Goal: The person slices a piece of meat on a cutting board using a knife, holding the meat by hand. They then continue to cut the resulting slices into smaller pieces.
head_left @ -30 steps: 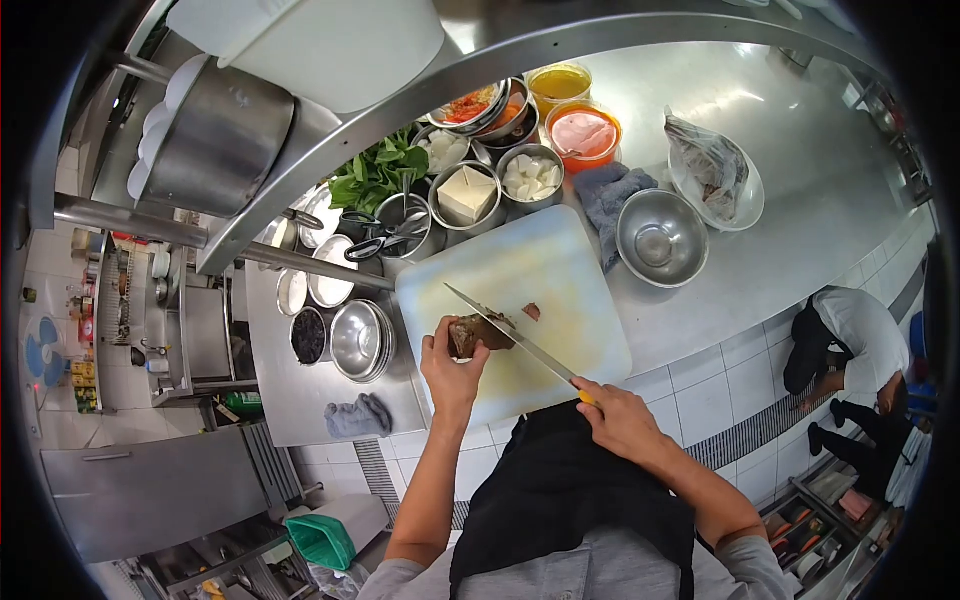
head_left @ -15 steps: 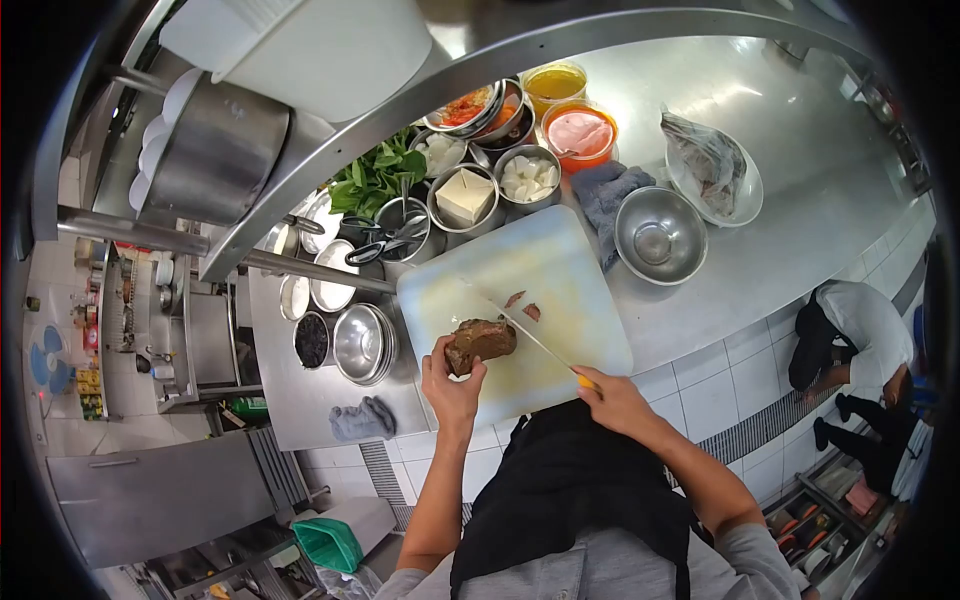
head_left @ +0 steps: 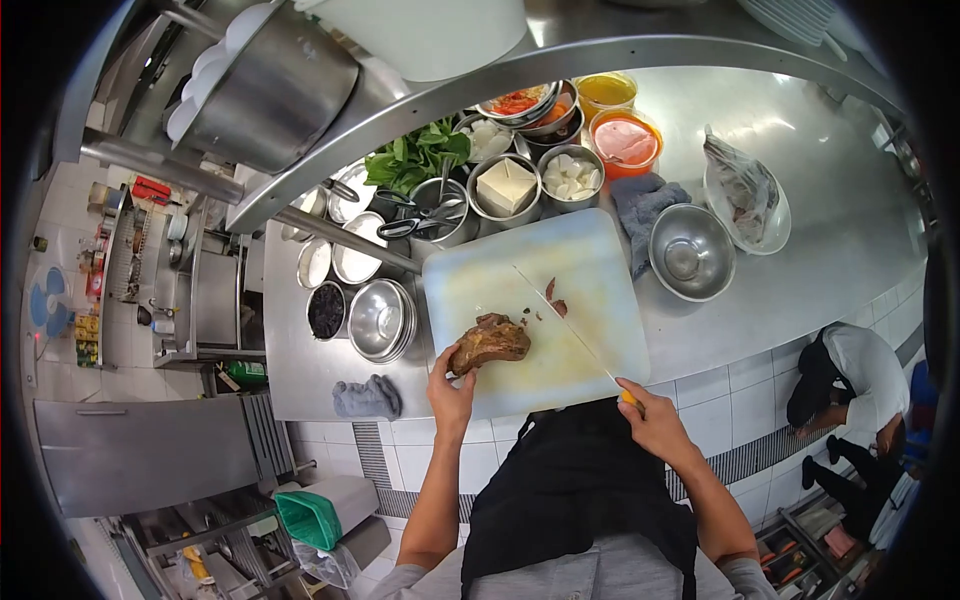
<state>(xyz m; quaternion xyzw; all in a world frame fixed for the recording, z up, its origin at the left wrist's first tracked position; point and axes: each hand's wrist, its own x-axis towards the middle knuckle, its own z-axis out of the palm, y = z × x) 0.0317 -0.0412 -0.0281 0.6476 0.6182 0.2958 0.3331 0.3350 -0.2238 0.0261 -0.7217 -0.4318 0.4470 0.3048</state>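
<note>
My left hand (head_left: 453, 385) grips the near left end of a browned piece of meat (head_left: 490, 343), which rests on the white cutting board (head_left: 590, 260). In my right hand (head_left: 650, 418) is a knife (head_left: 585, 345) with a yellow handle. Its long thin blade points up and left across the board, apart from the large piece. Small cut meat pieces (head_left: 557, 300) lie by the blade, and a few dark crumbs sit between them and the large piece.
Behind the board stand a pot with a pale block (head_left: 506, 188), a pot of white slices (head_left: 572, 177) and green leaves (head_left: 415, 155). To the right are a steel bowl (head_left: 692, 253) and a grey cloth (head_left: 640, 210). Stacked bowls (head_left: 380, 320) stand left. A shelf rail (head_left: 560, 55) crosses overhead.
The knife has drawn away to the right from the large meat piece. My left hand has turned that piece, so another side shows. The camera view has shifted a little.
</note>
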